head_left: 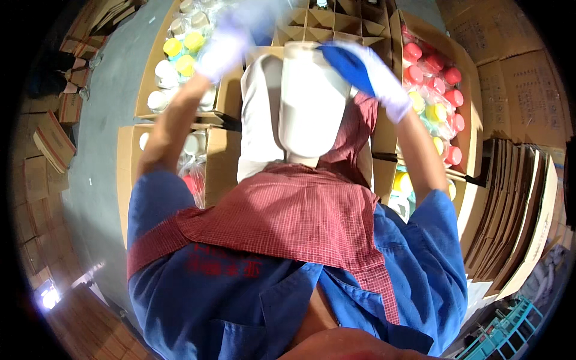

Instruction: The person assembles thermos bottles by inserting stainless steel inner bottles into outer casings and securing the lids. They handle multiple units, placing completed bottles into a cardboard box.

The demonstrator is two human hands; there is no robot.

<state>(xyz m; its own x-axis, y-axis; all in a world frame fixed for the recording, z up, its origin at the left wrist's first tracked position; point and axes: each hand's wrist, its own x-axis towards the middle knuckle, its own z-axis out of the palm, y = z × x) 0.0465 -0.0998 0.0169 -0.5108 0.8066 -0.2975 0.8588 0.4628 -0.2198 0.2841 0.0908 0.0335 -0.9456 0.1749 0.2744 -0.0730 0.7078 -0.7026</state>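
Observation:
A large white plastic bottle [312,102] lies lengthwise over my lap, its broad end away from me and its narrow neck toward my apron. My right hand [369,72], in a white glove with a blue palm, is at the bottle's far right edge. Its fingers press against the bottle, partly hidden behind it. My left hand [231,48], also gloved, is raised to the left of the bottle's far end, apart from it. Motion smears its fingers, and a pale, see-through blur lies beyond them; I cannot make out whether it holds anything.
Open cartons with bagged bottles stand on both sides: yellow and white caps [185,51] at left, red and yellow caps [438,84] at right. A divided carton [318,24] is straight ahead. Flattened cardboard [510,204] leans at right, near a turquoise rack [507,330].

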